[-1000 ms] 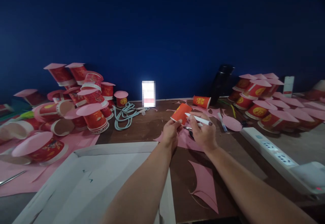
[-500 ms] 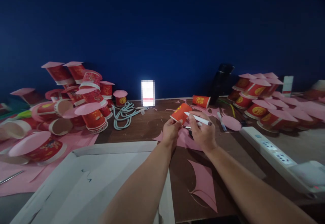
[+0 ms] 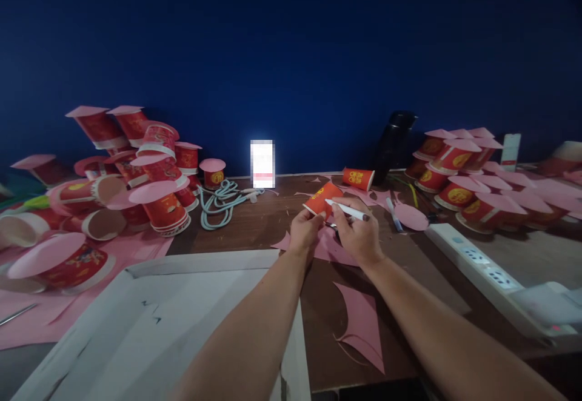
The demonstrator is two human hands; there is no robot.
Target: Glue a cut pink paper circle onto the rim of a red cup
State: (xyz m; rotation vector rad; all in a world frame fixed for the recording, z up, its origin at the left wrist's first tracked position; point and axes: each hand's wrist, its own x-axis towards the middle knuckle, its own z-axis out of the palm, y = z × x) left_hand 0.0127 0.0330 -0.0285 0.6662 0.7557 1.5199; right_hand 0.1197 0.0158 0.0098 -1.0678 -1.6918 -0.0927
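Left hand (image 3: 304, 234) grips red cup (image 3: 322, 198); right hand (image 3: 359, 237) — seemingly — a pen (image 3: 348, 209).

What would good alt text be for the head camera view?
A left hand holds a red paper cup while the right hand holds a white pen against it, above a brown table strewn with pink paper scraps and piles of pink-lidded cups.

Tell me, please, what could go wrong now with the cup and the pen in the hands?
The left hand pinches the red paper cup only by its rim, so pressure from the white pen in the right hand might crush or tilt it. The pen may also slip off the curved wall.
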